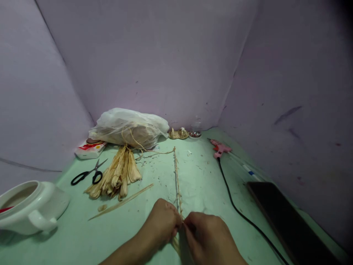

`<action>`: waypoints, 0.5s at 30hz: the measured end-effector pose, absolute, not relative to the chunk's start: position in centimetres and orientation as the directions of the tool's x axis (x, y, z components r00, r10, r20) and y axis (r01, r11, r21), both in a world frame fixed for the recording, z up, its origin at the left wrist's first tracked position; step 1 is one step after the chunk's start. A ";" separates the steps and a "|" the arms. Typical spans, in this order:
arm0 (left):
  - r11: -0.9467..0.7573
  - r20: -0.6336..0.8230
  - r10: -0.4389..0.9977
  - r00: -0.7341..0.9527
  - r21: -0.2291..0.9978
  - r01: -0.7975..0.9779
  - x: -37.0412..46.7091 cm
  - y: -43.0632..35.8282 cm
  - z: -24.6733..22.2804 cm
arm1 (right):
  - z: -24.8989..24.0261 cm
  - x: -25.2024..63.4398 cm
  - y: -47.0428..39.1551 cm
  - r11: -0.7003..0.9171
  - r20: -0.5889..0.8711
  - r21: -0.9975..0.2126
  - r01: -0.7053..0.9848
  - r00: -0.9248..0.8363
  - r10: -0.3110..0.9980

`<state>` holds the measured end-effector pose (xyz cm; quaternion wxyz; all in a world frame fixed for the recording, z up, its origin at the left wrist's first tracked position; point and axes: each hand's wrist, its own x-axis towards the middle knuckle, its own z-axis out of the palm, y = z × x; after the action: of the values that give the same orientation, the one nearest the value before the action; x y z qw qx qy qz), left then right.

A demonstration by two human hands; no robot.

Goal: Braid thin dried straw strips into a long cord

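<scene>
A thin twisted cord of dried plant fibre (177, 176) runs away from me down the middle of the table, its far end near the wall side. At its near end my left hand (165, 221) is closed round the cord. My right hand (211, 235) pinches it right beside, thumb and forefinger together, the two hands almost touching. Loose pale fibre (175, 246) hangs below the left fingers. Left of the hands lie a single dried strip (124, 200) and a tied bundle of dried leaf strips (117, 173).
Black-handled scissors (89, 174) lie left of the bundle, near a white teapot-like vessel (46, 206). Behind are a plastic bag (132, 123), a small woven piece (178, 134) and a tub of beads (195, 134). Rightward are a corded pink glue gun (220, 148) and a dark phone-like slab (286, 221).
</scene>
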<state>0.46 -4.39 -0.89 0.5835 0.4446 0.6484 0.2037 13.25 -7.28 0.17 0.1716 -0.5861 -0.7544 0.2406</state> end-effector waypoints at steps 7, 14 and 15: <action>0.564 -0.610 0.790 0.068 0.765 0.311 0.5 -4.5 0.3 | -2.1 13.3 -8.0 0.422 0.085 -0.361 0.831 -0.422 0.903; 0.503 -0.561 0.820 0.117 0.803 0.320 0.3 -4.6 -0.7 | -2.6 13.1 -7.5 0.491 0.040 -0.458 0.741 -0.534 0.844; 0.491 -0.542 0.831 0.121 0.819 0.296 0.3 -4.7 -0.8 | -2.2 13.0 -7.6 0.456 0.022 -0.510 0.729 -0.519 0.854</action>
<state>0.33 -4.73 -0.77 0.5970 0.4519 0.6239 0.2240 13.00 -7.62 -2.23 0.1390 -0.4703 -0.8419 0.2251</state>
